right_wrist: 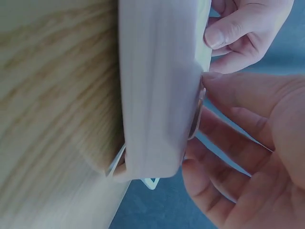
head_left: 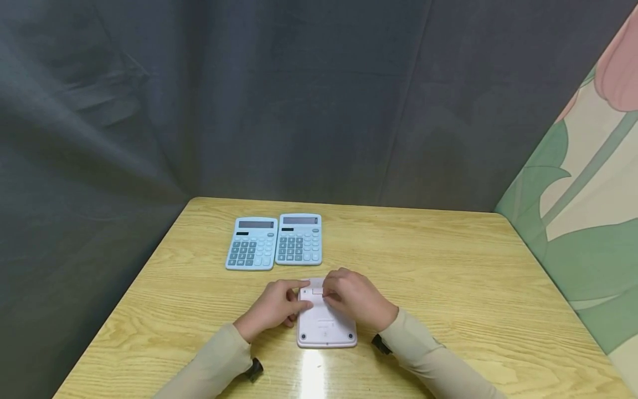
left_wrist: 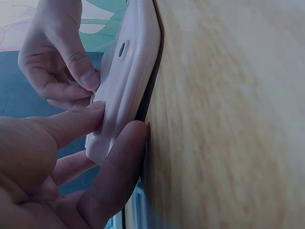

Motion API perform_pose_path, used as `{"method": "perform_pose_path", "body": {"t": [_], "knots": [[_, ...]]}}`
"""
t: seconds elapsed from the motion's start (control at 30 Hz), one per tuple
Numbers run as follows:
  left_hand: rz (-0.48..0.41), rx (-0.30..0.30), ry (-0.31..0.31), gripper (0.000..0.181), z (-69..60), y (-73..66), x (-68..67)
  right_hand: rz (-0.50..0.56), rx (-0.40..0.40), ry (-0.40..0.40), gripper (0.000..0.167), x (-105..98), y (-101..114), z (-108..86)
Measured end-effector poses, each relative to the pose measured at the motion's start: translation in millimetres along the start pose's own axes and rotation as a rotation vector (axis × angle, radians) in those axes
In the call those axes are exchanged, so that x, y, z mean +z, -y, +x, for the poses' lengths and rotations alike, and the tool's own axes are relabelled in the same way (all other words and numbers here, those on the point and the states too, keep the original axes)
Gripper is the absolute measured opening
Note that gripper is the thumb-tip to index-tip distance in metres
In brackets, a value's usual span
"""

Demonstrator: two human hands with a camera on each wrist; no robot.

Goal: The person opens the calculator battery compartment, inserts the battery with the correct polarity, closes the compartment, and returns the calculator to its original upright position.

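A pale pink calculator (head_left: 326, 327) lies face down on the table, its back with round dark feet turned up. My left hand (head_left: 274, 305) grips its left side; in the left wrist view the thumb presses on the back and another finger sits at the edge near the tabletop. Over the upper part of the back, my right hand (head_left: 358, 298) bends its fingers at the small battery compartment (head_left: 317, 291). From the right wrist, thumb and fingertips pinch a thin pinkish battery cover (right_wrist: 197, 117), tilted up from the back. The compartment's inside is mostly hidden by the fingers.
Two light blue calculators (head_left: 251, 244) (head_left: 299, 239) lie face up side by side, beyond the pink one to the left. The wooden table (head_left: 448, 266) ends at a dark curtain (head_left: 319, 111) behind and a flower-patterned panel (head_left: 588, 221) on the right.
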State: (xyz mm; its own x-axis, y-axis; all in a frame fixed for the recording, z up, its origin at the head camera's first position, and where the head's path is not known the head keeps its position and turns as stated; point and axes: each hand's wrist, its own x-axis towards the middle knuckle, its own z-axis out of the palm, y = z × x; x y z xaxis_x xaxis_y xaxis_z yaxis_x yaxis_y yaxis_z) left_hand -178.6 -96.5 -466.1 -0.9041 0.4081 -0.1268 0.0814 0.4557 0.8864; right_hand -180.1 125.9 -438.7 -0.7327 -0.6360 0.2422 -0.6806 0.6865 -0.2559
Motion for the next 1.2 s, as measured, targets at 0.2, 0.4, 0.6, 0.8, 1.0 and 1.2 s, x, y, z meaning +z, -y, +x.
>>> {"method": "perform_pose_path", "body": {"t": [0.2, 0.4, 0.6, 0.8, 1.0, 1.2], "knots": [[0.004, 0.012, 0.001, 0.058, -0.9, 0.3, 0.7, 0.046, 0.049, -0.011, 0.005, 2, -1, -0.2], [0.002, 0.016, -0.003, 0.058, -1.5, 0.7, 1.0, 0.129, 0.112, -0.017, 0.007, 5, 2, -1.0], [0.004, 0.014, -0.005, 0.058, -1.5, 1.0, 1.5, 0.129, 0.126, -0.008, 0.009, 3, 3, -1.8], [0.157, 0.056, -0.052, 0.055, -0.5, -1.0, 3.0, 0.154, 0.124, -0.023, 0.010, 3, -2, -1.5], [0.345, 0.161, -0.128, 0.044, -2.0, -2.6, 5.8, 0.225, 0.176, -0.043, 0.008, 6, -8, 1.1], [0.411, 0.251, -0.116, 0.040, -2.6, -4.3, 6.3, 0.239, 0.195, -0.041, 0.009, 6, -10, 3.6]]}}
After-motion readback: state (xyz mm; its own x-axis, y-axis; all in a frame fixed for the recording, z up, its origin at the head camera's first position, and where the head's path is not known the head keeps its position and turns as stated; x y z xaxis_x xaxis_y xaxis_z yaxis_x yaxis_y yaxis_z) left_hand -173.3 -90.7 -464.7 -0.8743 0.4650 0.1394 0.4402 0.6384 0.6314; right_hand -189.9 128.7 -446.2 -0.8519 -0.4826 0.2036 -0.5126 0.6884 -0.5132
